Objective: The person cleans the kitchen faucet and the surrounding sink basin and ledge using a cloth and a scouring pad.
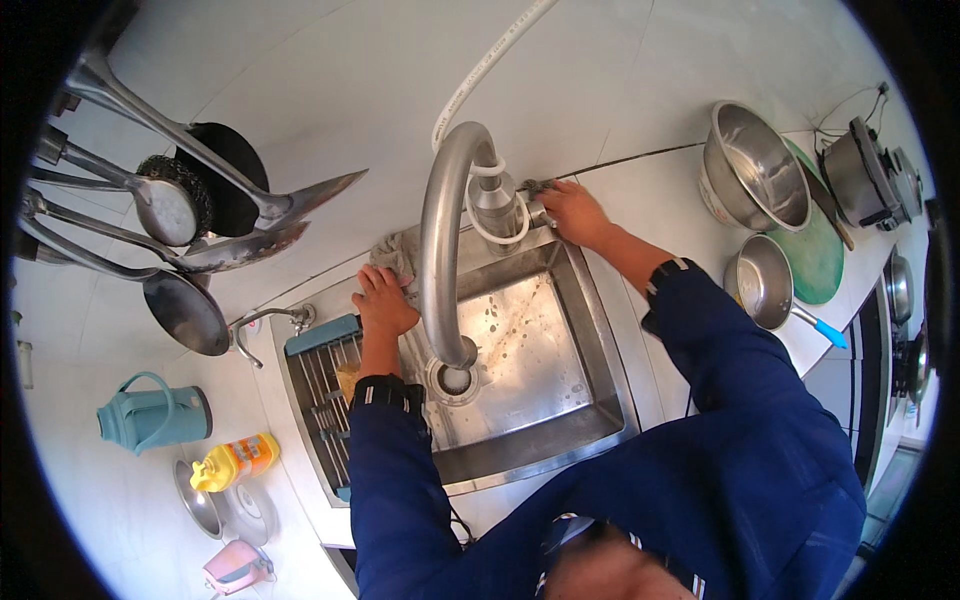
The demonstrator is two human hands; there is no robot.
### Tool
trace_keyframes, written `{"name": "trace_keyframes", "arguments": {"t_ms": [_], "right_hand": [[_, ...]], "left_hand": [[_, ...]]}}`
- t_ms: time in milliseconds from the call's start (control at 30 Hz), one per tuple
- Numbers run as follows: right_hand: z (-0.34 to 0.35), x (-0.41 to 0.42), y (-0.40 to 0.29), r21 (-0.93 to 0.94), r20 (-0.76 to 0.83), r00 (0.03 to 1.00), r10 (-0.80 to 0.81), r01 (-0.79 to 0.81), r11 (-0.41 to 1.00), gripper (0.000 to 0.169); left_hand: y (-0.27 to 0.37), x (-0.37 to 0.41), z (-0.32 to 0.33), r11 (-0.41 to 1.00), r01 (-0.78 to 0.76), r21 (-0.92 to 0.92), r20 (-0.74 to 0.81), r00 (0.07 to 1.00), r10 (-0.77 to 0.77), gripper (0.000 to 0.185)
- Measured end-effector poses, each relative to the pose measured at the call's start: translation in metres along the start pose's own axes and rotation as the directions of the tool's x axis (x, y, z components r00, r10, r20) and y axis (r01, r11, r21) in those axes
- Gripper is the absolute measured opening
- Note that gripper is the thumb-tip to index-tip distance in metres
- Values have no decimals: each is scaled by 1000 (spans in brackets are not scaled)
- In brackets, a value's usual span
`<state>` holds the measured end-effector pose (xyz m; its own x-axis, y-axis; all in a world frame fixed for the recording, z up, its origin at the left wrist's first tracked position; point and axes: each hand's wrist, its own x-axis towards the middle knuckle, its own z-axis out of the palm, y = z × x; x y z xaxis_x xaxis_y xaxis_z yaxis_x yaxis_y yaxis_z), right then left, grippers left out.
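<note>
A stainless steel sink [525,352] with water drops on its floor lies before me, a tall gooseneck faucet [435,225] arching over it. My left hand [384,301] rests with fingers spread at the sink's back left rim, beside and partly touching a crumpled grey cloth [395,255]. Behind the faucet's base, at the back right corner, my right hand [574,213] lies by the faucet's side lever; a dark, wet-looking cloth [534,186] shows at its fingertips, and its grip is partly hidden. A white hose loops around the faucet body.
A drying rack [322,337] spans the sink's left part, near a small tap [300,316]. Ladles and pans hang upper left. A teal jug [154,414] and yellow bottle [236,461] stand left. Right are a steel bowl [757,165], saucepan [759,281], green board [814,259] and cooker [862,176].
</note>
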<state>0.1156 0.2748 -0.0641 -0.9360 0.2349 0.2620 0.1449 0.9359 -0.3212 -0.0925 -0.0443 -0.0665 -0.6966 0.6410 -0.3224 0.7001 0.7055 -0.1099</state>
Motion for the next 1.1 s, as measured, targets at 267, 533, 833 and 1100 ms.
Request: {"name": "trace_keyframes", "arguments": {"t_ms": [267, 533, 833, 1100], "right_hand": [[-8, -10, 44, -172, -91, 993, 75, -90, 981, 28], [17, -30, -14, 89, -81, 996, -22, 29, 996, 20], [-11, -65, -98, 684, 225, 929, 295, -366, 631, 19], [2, -70, -120, 783, 163, 987, -5, -126, 609, 22]], "left_hand": [[13, -18, -20, 999, 37, 25, -31, 999, -36, 85], [3, -1, 1, 1000, 12, -22, 37, 999, -11, 88], [20, -52, 21, 805, -380, -455, -500, 857, 122, 49], [85, -63, 16, -227, 132, -965, 123, 991, 53, 33]]}}
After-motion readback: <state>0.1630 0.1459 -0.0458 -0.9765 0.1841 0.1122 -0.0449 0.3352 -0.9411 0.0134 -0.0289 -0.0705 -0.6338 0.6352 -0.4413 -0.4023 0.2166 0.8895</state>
